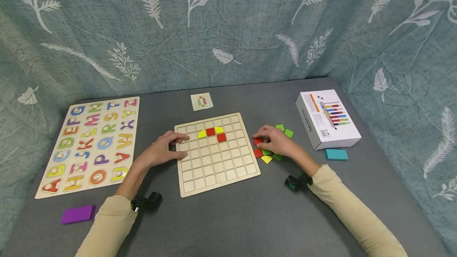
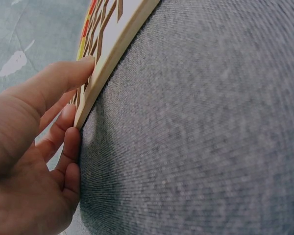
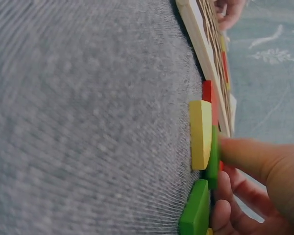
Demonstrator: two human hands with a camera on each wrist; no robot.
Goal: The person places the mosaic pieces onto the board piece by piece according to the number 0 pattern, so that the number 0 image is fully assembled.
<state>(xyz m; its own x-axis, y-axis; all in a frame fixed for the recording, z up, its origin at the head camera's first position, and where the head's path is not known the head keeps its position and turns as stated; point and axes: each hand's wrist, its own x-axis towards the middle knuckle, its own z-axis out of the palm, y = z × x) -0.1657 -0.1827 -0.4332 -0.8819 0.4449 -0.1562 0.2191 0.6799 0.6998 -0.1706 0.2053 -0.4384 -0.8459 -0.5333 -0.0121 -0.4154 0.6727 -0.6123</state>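
My left hand (image 1: 162,148) rests at the left edge of a wooden grid board (image 1: 214,162), thumb and index finger extended over its squares. In the left wrist view the thumb (image 2: 68,76) touches the board's top near the rim, other fingers against its edge. On the board lie two red square tiles (image 1: 221,137) and two yellow quarter-round tiles (image 1: 202,134). Right of the board, my right hand (image 1: 276,140) pinches a red tile (image 1: 258,140) between thumb and index finger, over a pile of loose tiles. Among these are green tiles (image 3: 195,208) and a yellow one (image 3: 201,134).
Behind the board lies a small pattern card (image 1: 201,101). A letter puzzle board (image 1: 89,146) is at left, with a purple block (image 1: 78,214) in front of it. At right stand a white abacus box (image 1: 328,118) and a teal block (image 1: 336,154).
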